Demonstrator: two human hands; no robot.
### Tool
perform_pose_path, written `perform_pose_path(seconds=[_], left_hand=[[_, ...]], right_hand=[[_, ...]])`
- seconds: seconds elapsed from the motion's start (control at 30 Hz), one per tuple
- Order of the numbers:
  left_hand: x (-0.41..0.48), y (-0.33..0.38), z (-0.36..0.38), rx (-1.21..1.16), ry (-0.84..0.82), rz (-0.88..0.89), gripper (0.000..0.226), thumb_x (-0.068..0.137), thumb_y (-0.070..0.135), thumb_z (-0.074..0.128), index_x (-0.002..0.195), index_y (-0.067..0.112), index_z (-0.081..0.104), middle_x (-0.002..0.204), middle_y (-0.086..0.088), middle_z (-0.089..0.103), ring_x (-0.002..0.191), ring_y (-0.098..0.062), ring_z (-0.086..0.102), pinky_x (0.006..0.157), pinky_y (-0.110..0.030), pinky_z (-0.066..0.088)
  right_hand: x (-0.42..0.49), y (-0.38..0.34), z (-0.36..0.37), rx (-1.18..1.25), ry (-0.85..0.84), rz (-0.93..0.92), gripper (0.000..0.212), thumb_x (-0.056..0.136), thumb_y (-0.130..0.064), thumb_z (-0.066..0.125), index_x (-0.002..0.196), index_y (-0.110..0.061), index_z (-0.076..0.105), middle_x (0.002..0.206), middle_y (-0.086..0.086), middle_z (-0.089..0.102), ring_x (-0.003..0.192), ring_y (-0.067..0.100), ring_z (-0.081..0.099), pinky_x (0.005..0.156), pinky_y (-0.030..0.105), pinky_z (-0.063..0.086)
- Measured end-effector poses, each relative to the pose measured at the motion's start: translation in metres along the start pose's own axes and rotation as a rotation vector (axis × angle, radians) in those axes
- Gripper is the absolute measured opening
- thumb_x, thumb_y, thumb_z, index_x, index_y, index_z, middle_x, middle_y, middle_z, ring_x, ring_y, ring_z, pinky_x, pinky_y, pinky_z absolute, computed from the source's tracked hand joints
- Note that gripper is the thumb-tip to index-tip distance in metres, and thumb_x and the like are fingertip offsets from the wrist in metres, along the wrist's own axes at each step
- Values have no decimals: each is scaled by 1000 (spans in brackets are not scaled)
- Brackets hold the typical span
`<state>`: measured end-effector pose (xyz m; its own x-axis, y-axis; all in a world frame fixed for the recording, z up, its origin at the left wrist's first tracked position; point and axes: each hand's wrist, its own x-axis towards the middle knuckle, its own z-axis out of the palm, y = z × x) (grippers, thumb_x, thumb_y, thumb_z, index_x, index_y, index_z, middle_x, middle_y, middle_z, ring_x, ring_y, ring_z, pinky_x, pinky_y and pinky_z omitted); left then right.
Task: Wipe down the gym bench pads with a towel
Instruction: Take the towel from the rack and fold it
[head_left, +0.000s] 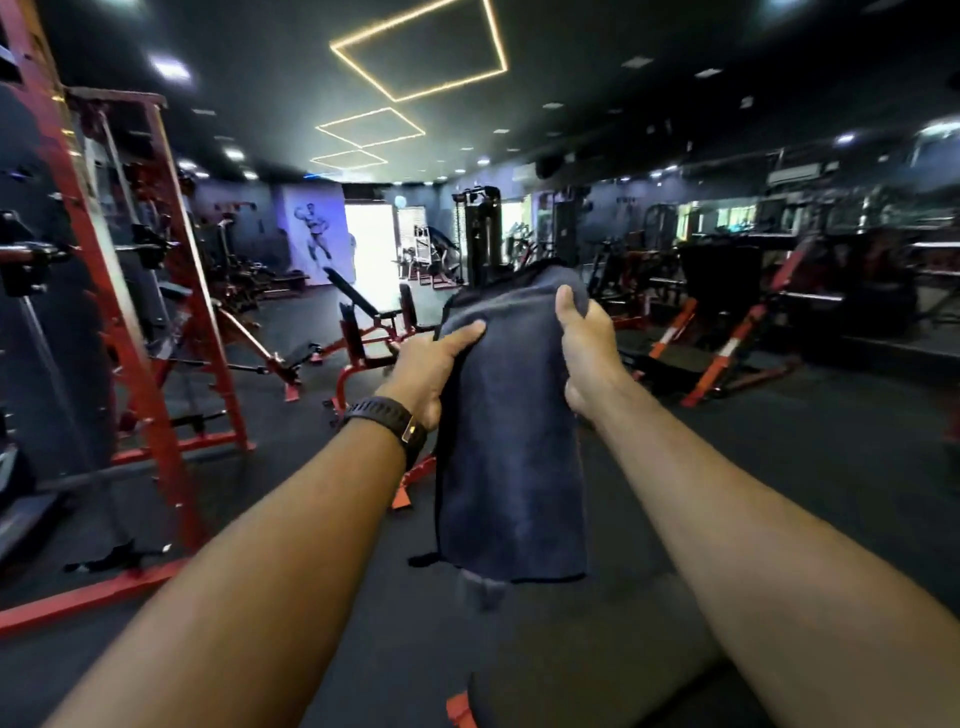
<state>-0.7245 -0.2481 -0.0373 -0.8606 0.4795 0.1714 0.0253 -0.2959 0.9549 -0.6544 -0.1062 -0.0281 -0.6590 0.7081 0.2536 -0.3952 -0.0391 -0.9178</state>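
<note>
A dark blue-grey towel (511, 457) hangs in front of me, held up by both hands at chest height. My left hand (431, 371), with a black watch on its wrist, grips the towel's upper left edge, thumb on top. My right hand (589, 353) grips the upper right edge, thumb over the cloth. The towel's lower hem hangs free. Directly below me, at the bottom of the view, lies a black bench pad (597, 691) on a red frame. An adjustable bench (363, 306) with black pads stands farther off on the floor.
A red power rack (130, 291) with bars stands close on my left. Red and black machines (727, 332) line the right side. Dark rubber floor (831, 467) stretches between them. A bright doorway (371, 249) lies at the far end.
</note>
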Motion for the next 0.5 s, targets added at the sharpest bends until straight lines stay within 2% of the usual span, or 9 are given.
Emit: perform_pose_path(seconds=[0.07,0.17,0.23,0.27,0.3,0.33,0.4,0.43,0.5], left_hand=[[5,3,17,12,34,24,21,85,24,78,100,10,74,96,-11,76,93,-27,70,83,-39,59],[13,11,40,-33,57,-10,31,87,32,75,107,9,67,98,-12,74,93,-28,71,77,-40,61],[16,19,49,-26,-39,-91,24,87,29,71,101,10,68,96,-10,72,94,-30,69,81,-40,58],[14,24,53,-2,-121,-135,18,82,23,69,96,12,68,92,-9,70,92,-28,67,82,-37,55],[13,26,56,36,-206,-158,24,74,14,67,98,12,65,91,-9,67,90,-28,65,80,-35,53],[13,27,60,89,-279,-150,41,68,4,63,107,13,62,94,-11,65,90,-29,64,78,-35,53],[18,25,68,216,-303,-91,63,70,-14,57,127,15,56,110,-12,67,101,-32,65,82,-42,57],[21,24,69,266,-268,-73,64,75,-19,57,130,13,56,118,-14,67,108,-35,65,88,-48,57],[25,21,77,330,-193,-61,49,80,-17,64,122,8,63,121,-20,67,111,-38,64,95,-55,53]], right_hand=[[2,1,-19,30,-7,79,40,97,-35,66,125,-8,62,116,11,72,108,28,69,89,40,58],[-6,-1,-45,-40,-210,270,42,83,-34,75,117,-10,72,108,7,76,105,28,70,83,35,54],[-8,0,-62,-161,-310,360,57,75,-30,79,129,-18,62,113,3,72,106,24,67,87,40,51],[-6,2,-70,-171,-316,363,79,74,-21,80,145,-21,46,119,3,68,109,25,66,90,45,51],[-3,3,-76,-146,-279,328,96,75,-9,80,155,-24,28,121,4,64,110,25,66,91,49,53],[-1,3,-81,-101,-231,263,104,76,2,79,157,-26,20,123,7,62,107,25,66,88,48,56],[4,-1,-94,-44,-133,112,100,74,14,78,153,-24,30,124,14,63,102,24,68,79,41,59],[5,-4,-98,-29,-100,45,93,73,16,78,146,-25,38,122,17,65,101,24,69,77,39,60],[10,-12,-113,2,-57,-51,75,74,16,77,130,-27,50,115,19,68,99,26,70,79,41,61]])
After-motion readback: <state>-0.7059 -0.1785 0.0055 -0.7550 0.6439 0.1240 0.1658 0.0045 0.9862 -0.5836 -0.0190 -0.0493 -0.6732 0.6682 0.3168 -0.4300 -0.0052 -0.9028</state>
